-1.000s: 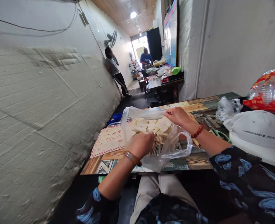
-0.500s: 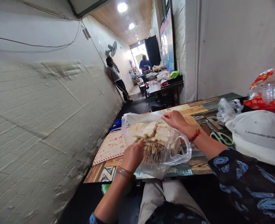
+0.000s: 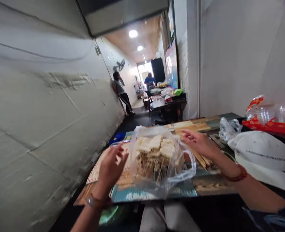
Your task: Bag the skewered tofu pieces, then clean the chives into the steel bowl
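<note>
Above the tabletop (image 3: 219, 184), left hand (image 3: 110, 166) and right hand (image 3: 201, 144), empty, fingers parted, flank a bag (image 3: 181, 177) of skewers (image 3: 154, 148).

Between the left hand (image 3: 112, 166) and the right hand (image 3: 199, 143), the slices (image 3: 154, 146) are pale cream, the sticks (image 3: 153, 167) tan, the bag (image 3: 161, 187) clear and whitish. Under both hands the counter (image 3: 124, 183) is patchworked in wood brown and teal. Beside the left hand, the paper (image 3: 96, 169) is beige, edged with red-and-white stripes. The right wrist's beads (image 3: 238, 175) are red; right of that hand, the cap (image 3: 263, 148) is white with dark lettering.
</note>
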